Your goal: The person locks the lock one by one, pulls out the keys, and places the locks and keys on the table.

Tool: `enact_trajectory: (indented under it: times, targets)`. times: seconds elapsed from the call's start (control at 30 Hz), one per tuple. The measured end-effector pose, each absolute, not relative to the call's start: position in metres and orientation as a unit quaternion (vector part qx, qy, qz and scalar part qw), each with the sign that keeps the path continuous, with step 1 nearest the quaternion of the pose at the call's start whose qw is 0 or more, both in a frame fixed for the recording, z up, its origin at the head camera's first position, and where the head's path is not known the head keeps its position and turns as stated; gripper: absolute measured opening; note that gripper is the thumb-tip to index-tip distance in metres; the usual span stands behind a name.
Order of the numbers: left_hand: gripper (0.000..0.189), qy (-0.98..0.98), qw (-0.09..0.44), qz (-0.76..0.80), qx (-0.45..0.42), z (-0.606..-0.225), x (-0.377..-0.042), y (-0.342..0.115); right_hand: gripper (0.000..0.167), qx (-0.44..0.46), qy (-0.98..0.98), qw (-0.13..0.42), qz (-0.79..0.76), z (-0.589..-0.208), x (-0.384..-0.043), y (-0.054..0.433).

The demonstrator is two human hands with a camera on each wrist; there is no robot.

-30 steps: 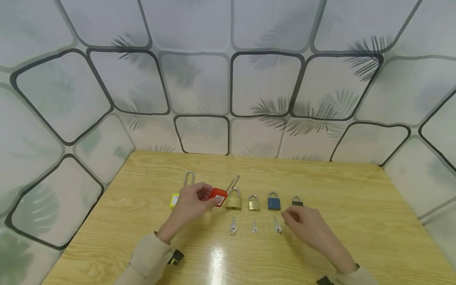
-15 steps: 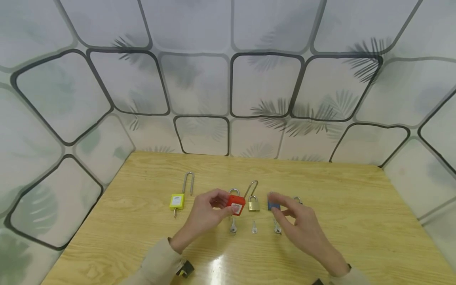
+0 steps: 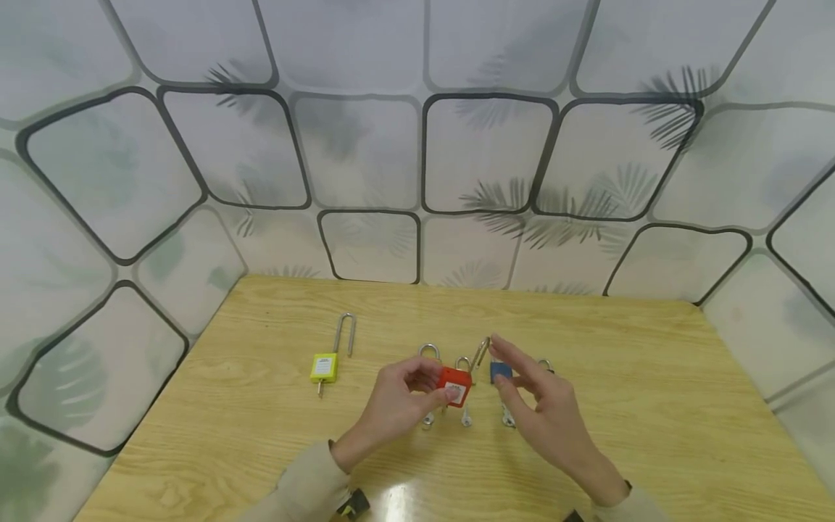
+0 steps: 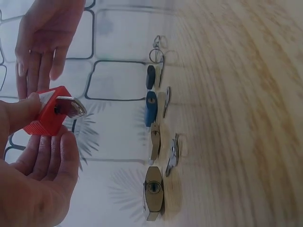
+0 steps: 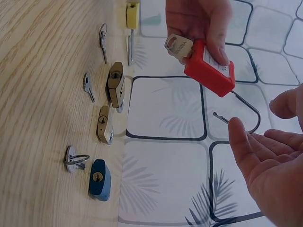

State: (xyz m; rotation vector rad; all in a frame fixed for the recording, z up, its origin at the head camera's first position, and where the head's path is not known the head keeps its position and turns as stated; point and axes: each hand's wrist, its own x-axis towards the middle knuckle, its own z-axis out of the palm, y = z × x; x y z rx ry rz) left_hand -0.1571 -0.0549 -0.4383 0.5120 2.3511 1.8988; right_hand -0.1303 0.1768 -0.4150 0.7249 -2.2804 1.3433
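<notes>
A: Where was the red padlock [image 3: 454, 386]?
B: Left hand [image 3: 398, 402] pinched it above mid-table [image 3: 685, 406]; key [image 5: 179, 47] sat in it;
A: Right hand [image 3: 551, 413]?
B: Loose, relaxed fingers by the shackle [image 3: 481, 353]; contact unclear; it mostly hid the black padlock [image 4: 150, 77], head view

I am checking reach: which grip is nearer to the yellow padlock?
Left. The left grip is right of the yellow padlock; the right grip is farther right.

I've got my left hand [image 3: 399, 401] pinching the red box-shaped padlock [image 3: 464, 380], thumb on its labelled face, fingers behind. My right hand [image 3: 549, 412] hangs just right of that padlock, fingers loosely extended, thumb spread apart.
</notes>
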Motion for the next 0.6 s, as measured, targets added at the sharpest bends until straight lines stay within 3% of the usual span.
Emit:
enact_trajectory:
  times: [0.4,0.6]
  targets:
    - [0.024,0.765,0.062,0.614,0.184,-0.436,-0.156,-0.044,0.046,0.257,-0.785,0.187,0.531,-0.408,-0.137,0.172]
    - [0.024,0.762,0.067,0.617,0.183,-0.432,-0.156,-0.039,0.034,0.268,-0.761,0.216,0.550,-0.397,-0.147,0.165]
